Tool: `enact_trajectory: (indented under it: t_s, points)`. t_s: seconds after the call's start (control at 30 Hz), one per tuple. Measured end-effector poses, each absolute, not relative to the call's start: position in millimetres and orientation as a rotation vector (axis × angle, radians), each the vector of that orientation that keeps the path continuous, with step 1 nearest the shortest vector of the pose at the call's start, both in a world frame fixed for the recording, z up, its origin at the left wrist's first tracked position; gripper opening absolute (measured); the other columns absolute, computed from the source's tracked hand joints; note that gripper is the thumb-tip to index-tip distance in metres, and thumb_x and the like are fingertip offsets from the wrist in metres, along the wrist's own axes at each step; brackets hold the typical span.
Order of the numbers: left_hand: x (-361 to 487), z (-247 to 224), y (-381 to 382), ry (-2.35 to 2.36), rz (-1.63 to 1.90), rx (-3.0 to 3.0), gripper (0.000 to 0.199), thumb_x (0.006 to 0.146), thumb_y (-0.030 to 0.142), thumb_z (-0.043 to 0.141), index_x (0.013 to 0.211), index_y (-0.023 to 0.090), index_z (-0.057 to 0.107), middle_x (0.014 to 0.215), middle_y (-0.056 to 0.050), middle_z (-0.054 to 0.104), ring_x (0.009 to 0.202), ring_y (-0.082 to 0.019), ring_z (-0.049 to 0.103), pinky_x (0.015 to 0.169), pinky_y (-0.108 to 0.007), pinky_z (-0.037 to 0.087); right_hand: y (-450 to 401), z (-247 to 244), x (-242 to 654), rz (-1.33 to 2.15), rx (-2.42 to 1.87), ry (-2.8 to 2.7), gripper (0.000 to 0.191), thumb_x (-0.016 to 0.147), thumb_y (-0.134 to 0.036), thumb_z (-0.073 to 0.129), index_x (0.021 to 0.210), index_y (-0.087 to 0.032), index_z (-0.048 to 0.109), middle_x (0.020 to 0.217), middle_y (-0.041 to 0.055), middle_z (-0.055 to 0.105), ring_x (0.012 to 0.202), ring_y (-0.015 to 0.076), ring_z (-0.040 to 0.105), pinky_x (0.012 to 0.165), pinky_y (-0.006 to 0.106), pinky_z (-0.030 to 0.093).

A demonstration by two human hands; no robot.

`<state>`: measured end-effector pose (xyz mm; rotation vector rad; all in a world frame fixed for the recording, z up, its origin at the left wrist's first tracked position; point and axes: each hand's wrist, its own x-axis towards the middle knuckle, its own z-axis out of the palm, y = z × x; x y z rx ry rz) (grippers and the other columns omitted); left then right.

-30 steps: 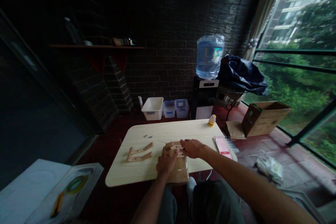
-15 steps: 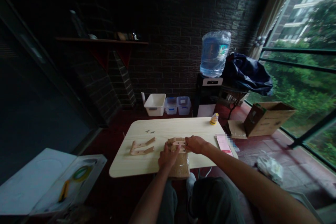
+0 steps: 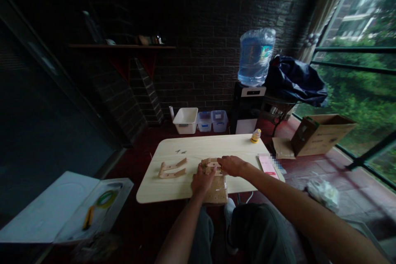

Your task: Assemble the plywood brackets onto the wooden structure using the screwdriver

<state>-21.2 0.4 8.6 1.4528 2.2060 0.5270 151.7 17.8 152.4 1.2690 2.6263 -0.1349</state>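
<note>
Small light wooden pieces (image 3: 213, 165) lie together on top of a brown cardboard box (image 3: 216, 194) at the near edge of the pale table (image 3: 173, 194). My left hand (image 3: 201, 179) grips them from the left, its thumb across the top. From the right, my right hand (image 3: 232, 166) holds their right end with bent fingers; its fingertips are partly hidden. A U-shaped wooden frame (image 3: 172, 169) rests to the left of my hands. Behind it lie small dark pieces (image 3: 181, 151).
At the table's far right stands a yellow-based bottle (image 3: 255, 136), with a pink sheet (image 3: 267, 166) nearer. An open white case (image 3: 93, 210) is at the lower left. Plastic bins (image 3: 187, 120) and a water dispenser (image 3: 251, 99) stand behind the table. A cardboard carton (image 3: 321, 134) is at right.
The camera view has shifted slightly, so the scene sits a little further right and higher. My right hand's fingers reach slightly further over the wooden pieces.
</note>
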Motion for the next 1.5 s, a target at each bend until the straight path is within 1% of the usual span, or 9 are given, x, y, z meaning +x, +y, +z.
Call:
enact_trajectory:
  t_s: [0.17, 0.33, 0.6, 0.83, 0.97, 1.13, 1.2, 1.37, 1.5]
  points:
    - [-21.6, 7.4, 2.1, 2.212, 0.504, 1.442, 0.099, 0.075, 0.091, 0.042, 0.155, 0.033, 0.032, 0.134, -0.012, 0.067, 0.121, -0.035, 0.064, 0.097, -0.046, 0.052, 24.9, 147.6, 148.0, -0.151, 1.319, 2.598, 0.031, 0.098, -0.03, 0.056, 0.124, -0.015, 0.06, 0.117, 0.0191, 0.073, 0.107, 0.0299, 0.072, 0.084, 0.039, 0.056]
    - [-23.5, 0.5, 3.4, 2.212, 0.554, 1.458, 0.099, 0.075, 0.091, 0.044, 0.154, 0.032, 0.034, 0.135, -0.013, 0.066, 0.122, -0.036, 0.064, 0.098, -0.046, 0.052, 22.5, 150.5, 140.6, -0.178, 1.388, 2.569, 0.035, 0.099, -0.038, 0.055, 0.122, -0.013, 0.062, 0.114, 0.0223, 0.074, 0.106, 0.0319, 0.072, 0.083, 0.039, 0.056]
    - [-24.7, -1.5, 3.0, 2.194, 0.555, 1.439, 0.1, 0.075, 0.091, 0.046, 0.154, 0.031, 0.036, 0.126, -0.014, 0.069, 0.117, -0.036, 0.067, 0.096, -0.047, 0.053, 16.2, 165.8, 138.8, -0.192, 1.325, 2.572, 0.041, 0.095, -0.03, 0.057, 0.132, -0.013, 0.054, 0.116, 0.0221, 0.073, 0.107, 0.0331, 0.072, 0.082, 0.04, 0.057]
    - [-24.9, 3.0, 1.0, 2.164, 0.548, 1.435, 0.103, 0.073, 0.094, 0.041, 0.154, 0.031, 0.035, 0.133, -0.014, 0.067, 0.124, -0.037, 0.063, 0.1, -0.049, 0.051, 12.0, 162.6, 137.9, -0.089, 1.299, 2.545, 0.037, 0.096, -0.026, 0.056, 0.131, -0.015, 0.057, 0.122, 0.0205, 0.072, 0.109, 0.0307, 0.072, 0.085, 0.042, 0.058]
    - [-25.5, 4.6, -0.3, 2.167, 0.554, 1.419, 0.105, 0.073, 0.094, 0.041, 0.155, 0.03, 0.033, 0.137, -0.014, 0.065, 0.126, -0.039, 0.061, 0.101, -0.05, 0.05, 15.2, 156.5, 138.9, -0.118, 1.349, 2.537, 0.04, 0.097, -0.034, 0.056, 0.13, -0.012, 0.059, 0.119, 0.0197, 0.074, 0.107, 0.0299, 0.073, 0.083, 0.039, 0.059]
    - [-27.0, 9.7, -2.9, 2.142, 0.58, 1.439, 0.1, 0.074, 0.092, 0.043, 0.154, 0.031, 0.035, 0.131, -0.012, 0.068, 0.125, -0.039, 0.062, 0.1, -0.05, 0.051, 25.7, 152.6, 135.8, -0.155, 1.422, 2.466, 0.045, 0.095, -0.044, 0.058, 0.123, -0.009, 0.064, 0.118, 0.0213, 0.074, 0.107, 0.0302, 0.073, 0.082, 0.036, 0.058]
    - [-27.1, 11.6, -3.6, 2.144, 0.583, 1.444, 0.098, 0.075, 0.091, 0.044, 0.153, 0.032, 0.036, 0.13, -0.012, 0.069, 0.124, -0.038, 0.063, 0.1, -0.049, 0.051, 27.6, 151.7, 133.9, -0.186, 1.454, 2.459, 0.045, 0.094, -0.043, 0.06, 0.124, -0.009, 0.063, 0.12, 0.021, 0.073, 0.108, 0.0298, 0.073, 0.083, 0.035, 0.058]
    - [-26.5, 13.4, -3.1, 2.155, 0.569, 1.436, 0.1, 0.074, 0.091, 0.046, 0.153, 0.03, 0.037, 0.131, -0.014, 0.069, 0.124, -0.038, 0.063, 0.099, -0.049, 0.052, 23.9, 152.3, 132.2, -0.246, 1.468, 2.504, 0.05, 0.092, -0.038, 0.062, 0.134, -0.012, 0.054, 0.12, 0.0198, 0.073, 0.107, 0.0298, 0.073, 0.081, 0.035, 0.058]
    - [-25.7, 14.4, -2.5, 2.144, 0.574, 1.421, 0.098, 0.075, 0.089, 0.048, 0.153, 0.03, 0.037, 0.131, -0.013, 0.069, 0.125, -0.038, 0.062, 0.1, -0.049, 0.051, 19.7, 152.8, 135.3, -0.283, 1.469, 2.536, 0.049, 0.09, -0.03, 0.062, 0.134, -0.013, 0.052, 0.117, 0.0196, 0.074, 0.103, 0.0305, 0.074, 0.078, 0.036, 0.058]
